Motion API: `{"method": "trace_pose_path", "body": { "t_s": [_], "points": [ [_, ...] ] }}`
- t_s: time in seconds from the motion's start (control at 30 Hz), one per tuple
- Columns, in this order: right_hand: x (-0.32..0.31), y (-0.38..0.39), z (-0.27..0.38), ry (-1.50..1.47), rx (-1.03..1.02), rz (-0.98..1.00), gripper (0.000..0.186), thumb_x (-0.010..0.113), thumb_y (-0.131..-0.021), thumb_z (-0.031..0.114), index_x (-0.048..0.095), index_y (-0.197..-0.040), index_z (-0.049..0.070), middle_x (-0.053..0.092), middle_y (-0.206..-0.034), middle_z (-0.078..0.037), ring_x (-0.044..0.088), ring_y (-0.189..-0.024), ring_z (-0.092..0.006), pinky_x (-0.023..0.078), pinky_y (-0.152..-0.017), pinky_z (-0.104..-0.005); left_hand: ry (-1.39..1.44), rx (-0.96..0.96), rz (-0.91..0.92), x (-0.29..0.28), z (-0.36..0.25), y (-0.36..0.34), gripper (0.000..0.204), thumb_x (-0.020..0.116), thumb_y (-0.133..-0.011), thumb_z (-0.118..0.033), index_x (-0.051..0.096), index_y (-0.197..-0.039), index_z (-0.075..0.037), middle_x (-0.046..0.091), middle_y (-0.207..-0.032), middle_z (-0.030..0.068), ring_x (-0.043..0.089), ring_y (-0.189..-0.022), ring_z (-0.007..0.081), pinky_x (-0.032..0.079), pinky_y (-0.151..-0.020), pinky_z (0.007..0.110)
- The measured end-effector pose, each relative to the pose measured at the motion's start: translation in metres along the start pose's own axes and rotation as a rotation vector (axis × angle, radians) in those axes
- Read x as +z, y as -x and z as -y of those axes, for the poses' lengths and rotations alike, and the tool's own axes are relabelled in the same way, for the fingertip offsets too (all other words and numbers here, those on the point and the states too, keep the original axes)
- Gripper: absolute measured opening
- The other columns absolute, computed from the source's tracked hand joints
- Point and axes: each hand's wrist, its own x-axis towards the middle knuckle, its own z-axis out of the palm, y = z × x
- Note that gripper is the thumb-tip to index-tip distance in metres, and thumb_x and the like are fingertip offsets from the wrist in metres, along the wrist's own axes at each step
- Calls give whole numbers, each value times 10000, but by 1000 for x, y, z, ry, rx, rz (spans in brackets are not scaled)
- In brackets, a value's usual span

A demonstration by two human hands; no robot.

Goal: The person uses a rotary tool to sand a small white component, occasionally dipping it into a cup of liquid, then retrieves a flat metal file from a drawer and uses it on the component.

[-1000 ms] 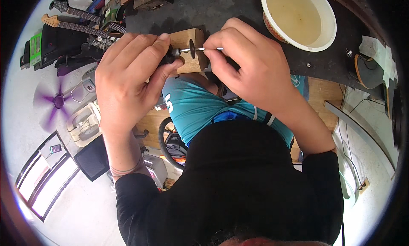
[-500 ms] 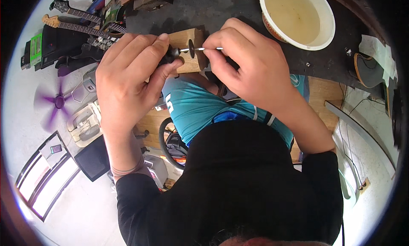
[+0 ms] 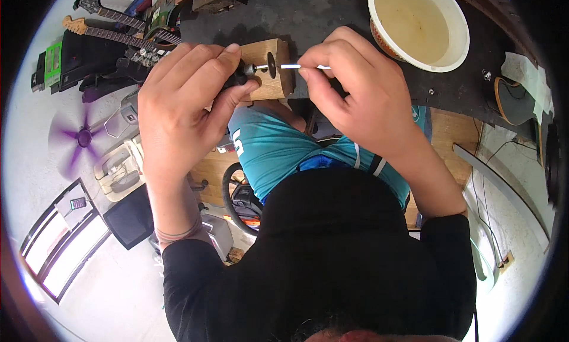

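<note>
Right fingers (image 3: 324, 56) pinch a rod (image 3: 290, 66) at a dark workbench (image 3: 323, 13), guitars (image 3: 112, 36) leftward.

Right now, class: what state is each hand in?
Left hand: closed on a black tool with a dark disc.
Right hand: closed, pinching a thin pale rod.

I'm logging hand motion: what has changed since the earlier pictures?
The right hand has drawn the thin white rod rightward, opening a visible gap from the dark disc. Neither hand let go; the left hand still holds the black tool. Wooden block and white bowl stayed put.
</note>
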Motion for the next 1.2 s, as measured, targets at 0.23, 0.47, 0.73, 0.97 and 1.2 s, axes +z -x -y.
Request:
{"method": "trace_pose_path", "body": {
  "t_s": [0.23, 0.47, 0.73, 0.97, 1.2],
  "points": [
    [0, 0, 0, -26, 5, -12, 142, 849, -991, 101, 727, -1064, 100, 680, -978, -70, 730, -799, -321, 579, -685, -437, 23, -13, -6, 0, 0, 0, 482, 1024, -785, -104, 838, -1203, 45, 835, -1077, 169, 778, -954, 360, 622, -849, 425],
    [-1, 0, -1, -10, -9, 2, 150, 850, -1002, 121, 726, -1084, 102, 680, -990, -73, 733, -816, -322, 584, -695, -437, 28, -31, 9, -1, 0, 1, 488, 1030, -776, -103, 836, -1198, 49, 832, -1084, 177, 781, -956, 366, 623, -858, 427],
    [-1, -1, 0, -19, 3, -1, 148, 848, -1011, 132, 725, -1088, 103, 683, -996, -71, 740, -826, -318, 586, -702, -434, 25, -28, 15, -3, -1, -1, 464, 1026, -786, -94, 835, -1183, 51, 829, -1081, 178, 777, -949, 357, 620, -847, 422],
    [0, 0, -1, -9, -3, 11, 145, 851, -1007, 136, 730, -1083, 107, 691, -1003, -66, 741, -821, -311, 587, -703, -432, 26, -31, 11, -2, -1, 0, 457, 1025, -790, -97, 837, -1179, 50, 829, -1082, 178, 779, -953, 361, 621, -849, 420],
    [-1, -2, 1, -3, -3, 26, 134, 849, -1010, 141, 738, -1077, 107, 696, -1004, -65, 747, -830, -308, 595, -711, -425, 28, -17, 5, -2, 0, 0, 469, 1022, -784, -103, 838, -1188, 48, 829, -1073, 172, 780, -952, 361, 623, -848, 420]
  ]
}}
